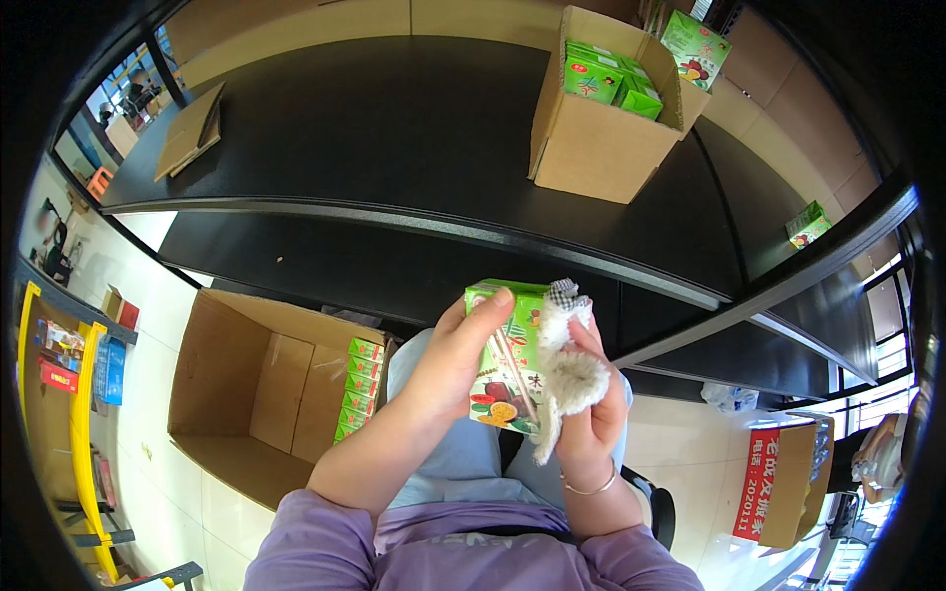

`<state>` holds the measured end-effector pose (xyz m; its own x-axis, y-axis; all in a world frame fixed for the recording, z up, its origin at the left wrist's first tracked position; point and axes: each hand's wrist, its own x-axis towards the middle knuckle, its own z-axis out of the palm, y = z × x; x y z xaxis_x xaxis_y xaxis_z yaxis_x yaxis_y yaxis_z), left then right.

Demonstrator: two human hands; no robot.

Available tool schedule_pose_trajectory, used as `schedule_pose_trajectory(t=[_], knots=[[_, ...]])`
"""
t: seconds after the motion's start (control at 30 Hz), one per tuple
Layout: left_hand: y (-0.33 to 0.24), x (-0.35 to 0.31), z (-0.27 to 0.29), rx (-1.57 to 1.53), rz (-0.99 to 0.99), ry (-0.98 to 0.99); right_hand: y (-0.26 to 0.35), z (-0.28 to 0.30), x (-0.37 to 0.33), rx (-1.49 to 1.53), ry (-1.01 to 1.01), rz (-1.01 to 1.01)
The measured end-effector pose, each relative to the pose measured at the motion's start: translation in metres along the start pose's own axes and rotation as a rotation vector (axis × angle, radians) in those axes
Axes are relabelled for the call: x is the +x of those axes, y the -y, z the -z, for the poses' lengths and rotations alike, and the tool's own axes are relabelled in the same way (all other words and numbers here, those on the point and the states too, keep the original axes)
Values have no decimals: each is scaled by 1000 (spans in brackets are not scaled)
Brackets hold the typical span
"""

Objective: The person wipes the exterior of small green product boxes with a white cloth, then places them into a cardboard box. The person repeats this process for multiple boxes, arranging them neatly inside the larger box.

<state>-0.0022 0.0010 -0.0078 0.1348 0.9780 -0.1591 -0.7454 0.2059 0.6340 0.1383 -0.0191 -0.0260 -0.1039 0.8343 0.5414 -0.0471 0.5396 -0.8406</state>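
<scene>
A green and white drink carton [493, 382] is held up over my lap, with fruit pictures and a wrapped straw on its front. My left hand [445, 360] grips its left side, the thumb lying across the upper front. In my right hand [603, 414] is a white fluffy cloth [576, 379] with a small checked patch at its top. The cloth lies against the carton's right side, and my right fingers are partly hidden by it.
An open cardboard box [601, 143] of green cartons stands on the black shelf [394, 128], another carton [695, 49] behind it. Folded cardboard [190, 133] lies at the shelf's left. On the floor, a large open box [236, 394] holds several cartons. A red-labelled box [783, 483] stands right.
</scene>
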Motion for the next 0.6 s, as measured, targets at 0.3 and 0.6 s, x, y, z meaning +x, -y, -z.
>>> schedule_pose_trajectory(t=[0.3, 0.6], knots=[[-10, 1, 2, -162, 103, 33, 7, 1, -7, -181, 156, 255], [-10, 5, 10, -384, 195, 74, 4, -9, -22, -383, 110, 514]])
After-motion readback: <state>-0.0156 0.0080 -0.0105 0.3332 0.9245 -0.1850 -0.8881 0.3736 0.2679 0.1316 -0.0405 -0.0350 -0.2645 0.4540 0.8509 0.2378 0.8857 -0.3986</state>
